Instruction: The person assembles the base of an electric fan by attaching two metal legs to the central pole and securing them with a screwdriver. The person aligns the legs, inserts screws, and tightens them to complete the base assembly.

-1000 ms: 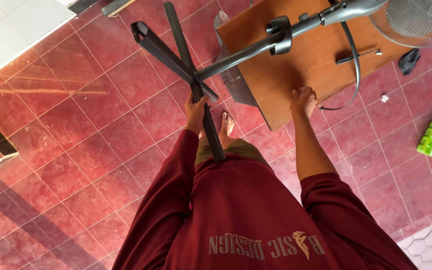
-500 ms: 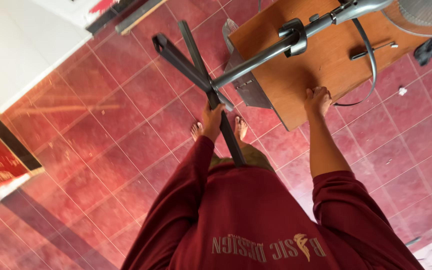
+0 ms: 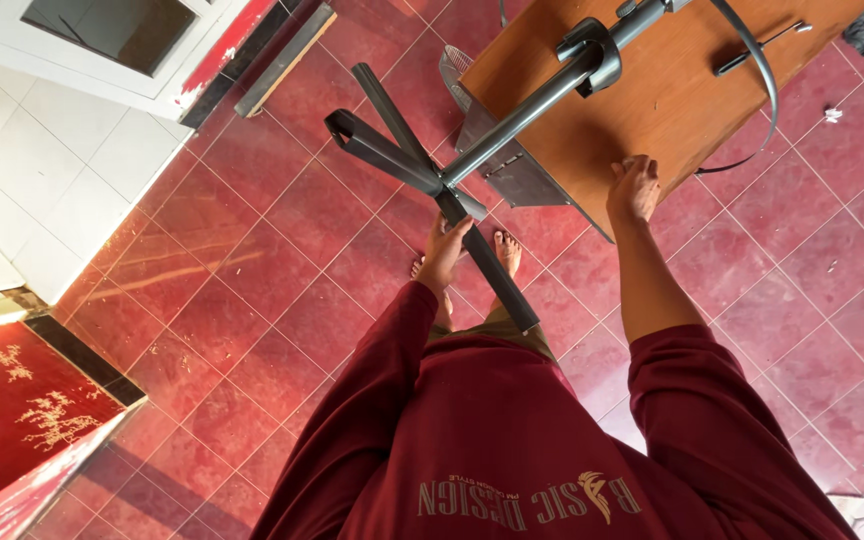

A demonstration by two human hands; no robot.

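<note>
A dark grey metal stand lies tilted, its pole (image 3: 522, 120) resting on a brown wooden table (image 3: 672, 110) and its cross-shaped base (image 3: 402, 165) sticking out over the red floor. My left hand (image 3: 445, 250) grips one leg of the cross base near its centre. My right hand (image 3: 634, 188) rests flat on the table's near edge, fingers spread, holding nothing. A black collar (image 3: 597, 52) sits around the pole over the table.
A curved metal band (image 3: 764, 75) and a small rod (image 3: 757, 45) lie on the table. A grey metal plate (image 3: 512, 175) leans under the table edge. White tiled wall (image 3: 42, 170) and a wooden plank (image 3: 284, 60) lie left. My bare feet (image 3: 507, 250) stand on red tiles.
The view has tilted and shifted, bringing the white wall and table closer. My left hand stays on the base leg and my right hand stays on the table edge.
</note>
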